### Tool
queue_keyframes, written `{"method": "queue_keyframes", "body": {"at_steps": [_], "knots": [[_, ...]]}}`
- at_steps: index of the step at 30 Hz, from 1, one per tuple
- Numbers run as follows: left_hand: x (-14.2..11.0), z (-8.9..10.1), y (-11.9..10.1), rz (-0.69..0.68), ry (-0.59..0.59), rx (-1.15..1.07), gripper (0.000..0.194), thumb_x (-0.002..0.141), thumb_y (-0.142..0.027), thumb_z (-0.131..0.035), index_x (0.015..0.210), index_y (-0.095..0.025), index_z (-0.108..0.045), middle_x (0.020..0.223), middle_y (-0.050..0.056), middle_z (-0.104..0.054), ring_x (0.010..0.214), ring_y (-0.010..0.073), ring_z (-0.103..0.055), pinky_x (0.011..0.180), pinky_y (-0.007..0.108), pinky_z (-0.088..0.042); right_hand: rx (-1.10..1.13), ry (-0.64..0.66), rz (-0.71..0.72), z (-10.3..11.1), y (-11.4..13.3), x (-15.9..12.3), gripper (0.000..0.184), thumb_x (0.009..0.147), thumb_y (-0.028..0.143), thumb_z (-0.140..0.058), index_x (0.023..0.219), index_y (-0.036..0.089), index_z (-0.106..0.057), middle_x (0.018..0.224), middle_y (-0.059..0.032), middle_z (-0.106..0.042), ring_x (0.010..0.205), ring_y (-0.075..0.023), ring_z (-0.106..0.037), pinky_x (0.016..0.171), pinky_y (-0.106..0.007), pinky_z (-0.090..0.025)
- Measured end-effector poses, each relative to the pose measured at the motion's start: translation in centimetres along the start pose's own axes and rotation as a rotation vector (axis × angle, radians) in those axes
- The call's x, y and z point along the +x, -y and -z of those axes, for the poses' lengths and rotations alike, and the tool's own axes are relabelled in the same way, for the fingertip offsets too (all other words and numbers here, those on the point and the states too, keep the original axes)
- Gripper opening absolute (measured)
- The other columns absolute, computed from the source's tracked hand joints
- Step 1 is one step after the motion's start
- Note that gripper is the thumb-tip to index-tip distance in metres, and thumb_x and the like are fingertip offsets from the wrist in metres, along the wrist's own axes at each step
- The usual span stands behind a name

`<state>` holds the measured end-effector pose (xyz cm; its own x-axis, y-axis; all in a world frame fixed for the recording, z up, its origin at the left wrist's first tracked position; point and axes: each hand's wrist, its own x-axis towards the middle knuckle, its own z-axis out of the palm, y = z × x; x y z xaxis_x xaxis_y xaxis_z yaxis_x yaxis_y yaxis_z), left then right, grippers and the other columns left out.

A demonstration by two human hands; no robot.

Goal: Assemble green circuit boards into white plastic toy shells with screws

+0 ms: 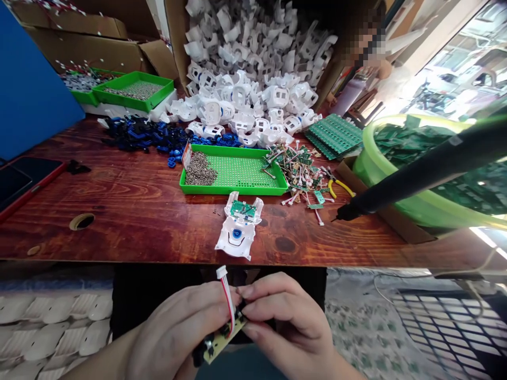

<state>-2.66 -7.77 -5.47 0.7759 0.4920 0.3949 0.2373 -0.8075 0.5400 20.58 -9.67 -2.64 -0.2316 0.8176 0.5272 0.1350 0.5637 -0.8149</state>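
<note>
Low in front of me, off the table's near edge, I hold a small tan circuit board point(216, 352) with black parts on it. My left hand point(182, 322) is closed around its left side. My right hand point(283, 316) pinches its far right end with thumb and fingers. A red and white cable point(227, 296) rises from the board to a white plug at its top. Beyond my hands, a white plastic housing point(237, 229) lies on the table, with a green circuit board point(243, 209) and a blue round part inside.
A green tray point(233, 190) with small screws stands behind the housing. To its right lie a pile of wired boards point(297, 169), yellow-handled pliers point(341, 186) and a hanging black screwdriver point(396, 184). White shells point(237, 100) heap at the back; a green basin point(366, 158) of boards is at right.
</note>
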Motion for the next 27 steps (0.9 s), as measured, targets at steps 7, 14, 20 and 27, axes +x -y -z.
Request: {"method": "queue_keyframes", "body": {"at_steps": [7,14,20,27], "knots": [[0.2,-0.6,-0.6,0.049,-0.118,-0.083,0.059,0.086,-0.006,-0.044,0.14,-0.025,-0.03,0.126,0.01,-0.063,0.119,0.0209,-0.057,0.1,0.035,-0.049,0.062,0.024,-0.044,0.0,0.3,0.3,0.018,0.079,0.008,-0.066,0.093,0.018,-0.069,0.087,-0.0058,-0.065,0.083,-0.0144,-0.069,0.077,-0.023,-0.06],[1.5,-1.2,-0.7,-0.059,-0.213,-0.124,0.059,0.078,0.001,-0.041,0.135,-0.014,-0.037,0.123,0.01,-0.061,0.124,0.0144,-0.049,0.107,0.024,-0.039,0.052,0.119,-0.13,0.6,0.6,0.3,0.024,0.078,0.005,-0.064,0.096,0.021,-0.066,0.095,-0.006,-0.063,0.087,-0.0138,-0.066,0.079,-0.022,-0.057],[2.4,-1.1,-0.6,-0.077,-0.145,-0.062,0.058,0.079,0.002,-0.04,0.136,-0.01,-0.035,0.126,0.012,-0.058,0.129,0.0132,-0.042,0.11,0.022,-0.034,-0.129,0.107,0.022,1.0,1.0,-0.4,0.028,0.079,0.013,-0.066,0.105,0.02,-0.058,0.105,-0.0063,-0.051,0.102,-0.0139,-0.057,0.092,-0.021,-0.05],[2.7,-1.3,-1.2,-0.081,-0.171,0.056,0.038,0.091,-0.009,-0.039,0.128,-0.008,-0.046,0.117,0.013,-0.066,0.125,0.0131,-0.049,0.108,0.021,-0.035,-0.176,0.142,0.033,0.9,1.6,0.6,0.01,0.084,0.013,-0.06,0.091,0.018,-0.064,0.093,-0.0049,-0.053,0.091,-0.0117,-0.058,0.083,-0.019,-0.053]]}}
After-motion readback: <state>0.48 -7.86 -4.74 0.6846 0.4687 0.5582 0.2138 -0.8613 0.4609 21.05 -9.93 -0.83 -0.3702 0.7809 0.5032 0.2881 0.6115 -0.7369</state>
